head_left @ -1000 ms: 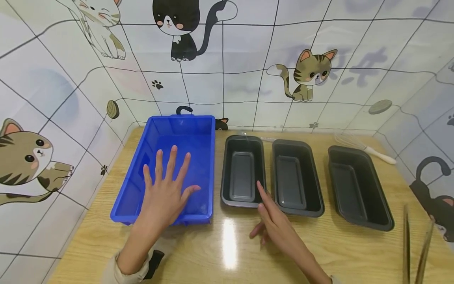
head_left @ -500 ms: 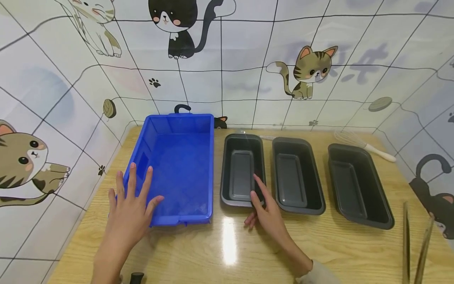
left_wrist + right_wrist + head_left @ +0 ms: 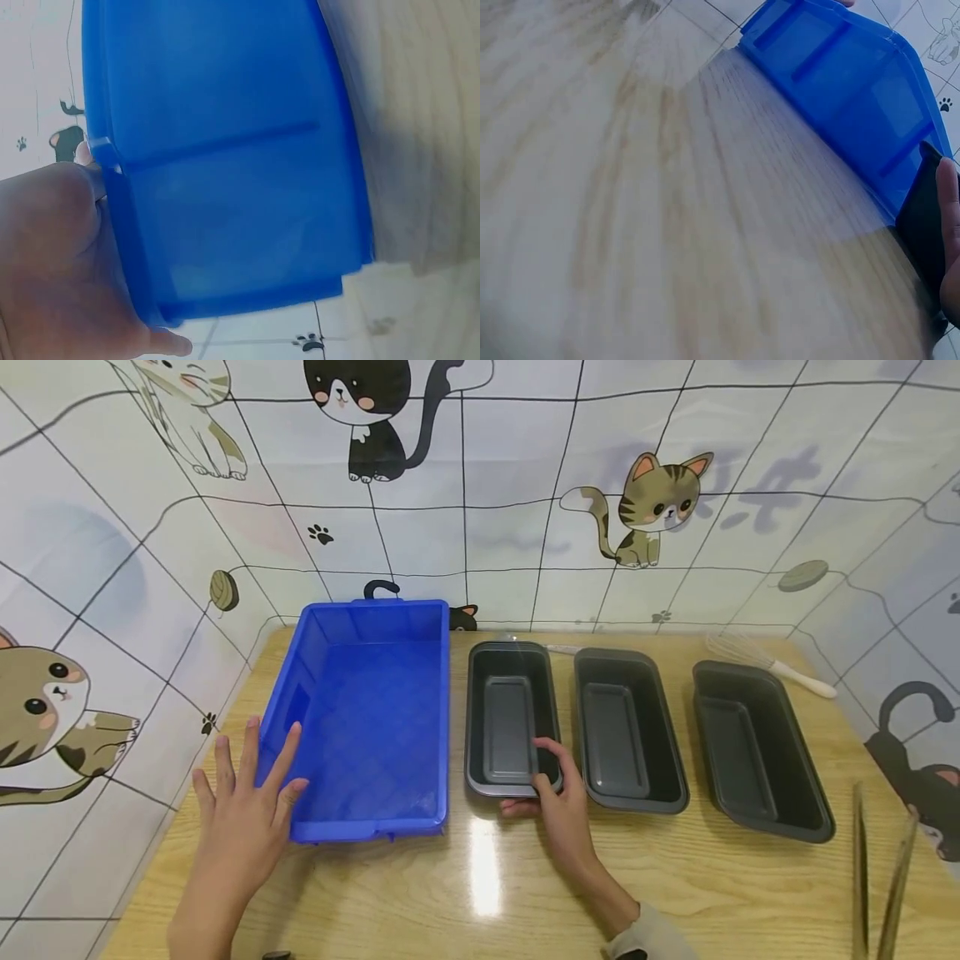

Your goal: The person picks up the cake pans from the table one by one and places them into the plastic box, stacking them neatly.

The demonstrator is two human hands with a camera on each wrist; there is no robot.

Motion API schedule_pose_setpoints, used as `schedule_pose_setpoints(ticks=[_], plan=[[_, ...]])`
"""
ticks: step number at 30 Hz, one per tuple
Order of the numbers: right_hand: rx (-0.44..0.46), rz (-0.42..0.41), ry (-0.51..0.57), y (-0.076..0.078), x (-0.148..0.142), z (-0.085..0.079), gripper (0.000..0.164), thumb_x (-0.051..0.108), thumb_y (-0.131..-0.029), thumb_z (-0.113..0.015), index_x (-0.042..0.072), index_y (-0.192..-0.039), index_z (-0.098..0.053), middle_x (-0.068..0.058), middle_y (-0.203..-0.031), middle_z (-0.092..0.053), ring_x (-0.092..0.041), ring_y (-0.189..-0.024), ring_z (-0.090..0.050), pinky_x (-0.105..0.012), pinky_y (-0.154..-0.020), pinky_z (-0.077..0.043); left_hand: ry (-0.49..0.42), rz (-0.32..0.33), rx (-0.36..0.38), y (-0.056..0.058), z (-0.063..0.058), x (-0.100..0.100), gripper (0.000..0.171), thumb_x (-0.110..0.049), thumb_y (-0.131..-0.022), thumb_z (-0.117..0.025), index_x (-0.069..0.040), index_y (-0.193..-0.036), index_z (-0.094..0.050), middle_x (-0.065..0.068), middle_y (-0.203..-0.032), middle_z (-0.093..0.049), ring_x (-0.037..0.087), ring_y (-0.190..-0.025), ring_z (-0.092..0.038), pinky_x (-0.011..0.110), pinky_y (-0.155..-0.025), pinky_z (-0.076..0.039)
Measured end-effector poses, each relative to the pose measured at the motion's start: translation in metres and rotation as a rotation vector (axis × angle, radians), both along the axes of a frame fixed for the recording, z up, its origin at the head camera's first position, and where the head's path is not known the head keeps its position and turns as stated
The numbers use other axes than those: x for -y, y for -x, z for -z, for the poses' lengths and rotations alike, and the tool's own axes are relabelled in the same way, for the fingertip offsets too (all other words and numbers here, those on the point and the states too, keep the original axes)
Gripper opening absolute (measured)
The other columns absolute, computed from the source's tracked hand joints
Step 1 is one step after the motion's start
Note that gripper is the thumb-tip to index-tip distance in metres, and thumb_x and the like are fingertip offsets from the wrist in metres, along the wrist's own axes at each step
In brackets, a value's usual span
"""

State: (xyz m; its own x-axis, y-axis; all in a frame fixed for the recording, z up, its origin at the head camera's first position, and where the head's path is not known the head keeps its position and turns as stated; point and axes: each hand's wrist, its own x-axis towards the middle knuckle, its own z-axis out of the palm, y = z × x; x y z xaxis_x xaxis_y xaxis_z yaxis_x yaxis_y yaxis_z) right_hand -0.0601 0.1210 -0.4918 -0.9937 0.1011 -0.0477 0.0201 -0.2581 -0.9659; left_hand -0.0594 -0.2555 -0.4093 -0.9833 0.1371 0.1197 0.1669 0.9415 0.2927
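Note:
My left hand point(image 3: 243, 818) is spread, its fingers straight, over the front left corner of a blue plastic tub point(image 3: 367, 710). In the left wrist view the palm lies along the rim on the tub's outer side, and most of the fingers are hidden behind it. With the thumb and index finger over the rim and other fingers outside below it, my right hand point(image 3: 562, 810) grips the front right corner of the nearest dark grey loaf pan point(image 3: 510, 718). This pan is bare inside, as is the tub. In the right wrist view its dark side point(image 3: 922, 217) shows beside the fingers.
Two more loaf pans, a middle one point(image 3: 615, 735) and a right one point(image 3: 742, 760), stand in a row. Behind them lie a whisk point(image 3: 780, 670) and a thin pale handle point(image 3: 562, 649). Metal tongs point(image 3: 860, 868) lie at the front right. A cat-print sheet backs the wooden table point(image 3: 420, 893).
My left hand has moved left and toward me, from over the tub's middle to its front left corner. The right hand has shifted left and closed on the loaf pan's corner.

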Motion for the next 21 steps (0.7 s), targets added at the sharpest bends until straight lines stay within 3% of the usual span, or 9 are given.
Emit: schedule_pose_setpoints(ticks=[11, 14, 18, 21], plan=[[-0.009, 0.072, -0.019, 0.007, 0.004, -0.004, 0.048, -0.01, -0.105, -0.036, 0.0, -0.15, -0.05, -0.009, -0.167, -0.035, -0.029, -0.063, -0.074, -0.048, -0.076, -0.069, -0.093, -0.027, -0.028, -0.002, 0.009, 0.019, 0.058, -0.038, -0.122, -0.029, -0.031, -0.178, -0.015, 0.028, -0.182, 0.001, 0.072, -0.159, 0.004, 0.093, -0.117, 0.001], [-0.012, 0.098, -0.035, 0.008, 0.005, -0.006, 0.048, -0.012, -0.103, -0.037, -0.003, -0.148, -0.051, -0.015, -0.159, -0.04, -0.028, -0.074, -0.074, -0.045, -0.075, -0.069, -0.103, -0.026, -0.029, -0.002, 0.011, 0.021, 0.058, -0.04, -0.122, -0.027, -0.031, -0.178, -0.016, 0.028, -0.183, 0.001, 0.073, -0.159, 0.004, 0.093, -0.116, 0.001], [-0.011, 0.11, -0.04, 0.009, 0.007, -0.009, 0.048, -0.013, -0.101, -0.038, -0.007, -0.145, -0.054, -0.021, -0.15, -0.046, -0.035, -0.102, -0.075, -0.041, -0.075, -0.069, -0.108, -0.024, -0.023, -0.001, 0.013, 0.022, 0.057, -0.039, -0.122, -0.026, -0.031, -0.178, -0.015, 0.026, -0.183, 0.003, 0.072, -0.159, 0.006, 0.093, -0.116, 0.003], [-0.016, 0.102, -0.024, 0.009, 0.008, -0.01, 0.048, -0.013, -0.101, -0.038, -0.008, -0.145, -0.054, -0.023, -0.151, -0.047, -0.043, -0.113, -0.071, -0.042, -0.078, -0.069, -0.105, -0.025, -0.024, -0.002, 0.011, 0.022, 0.058, -0.038, -0.122, -0.028, -0.032, -0.178, -0.014, 0.026, -0.183, 0.003, 0.072, -0.159, 0.005, 0.094, -0.115, 0.002]])
